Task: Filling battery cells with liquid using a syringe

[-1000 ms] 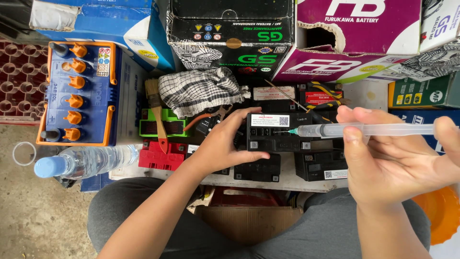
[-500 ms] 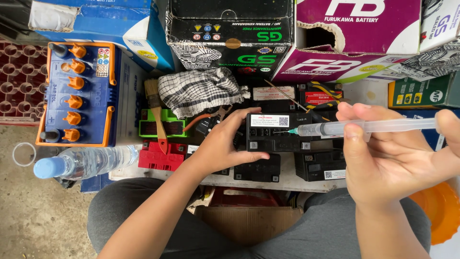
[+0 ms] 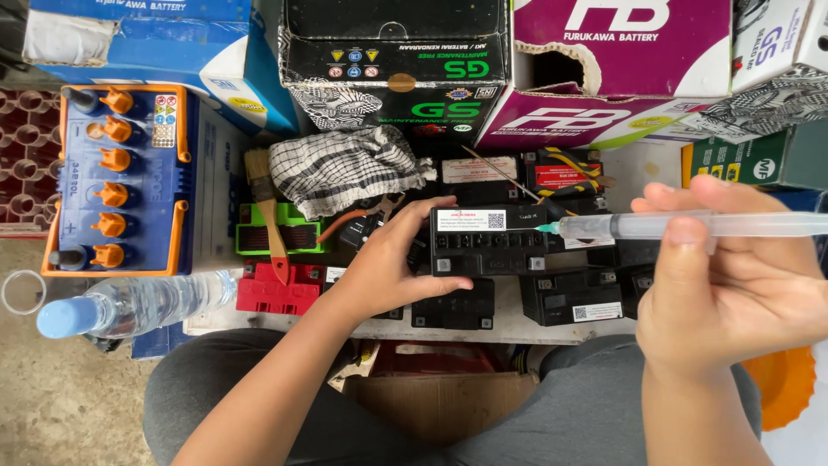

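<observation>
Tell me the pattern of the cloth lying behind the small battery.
The cloth is a black-and-white check, seen in the head view, bunched beyond the left hand.

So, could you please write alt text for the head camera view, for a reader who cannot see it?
Seen from above, a seated person's left hand grips a small black battery while the right hand holds a clear syringe, its needle pointing at the battery's right end. Around them lie more small black batteries, a checked cloth, a paintbrush, a water bottle and cardboard boxes.
</observation>
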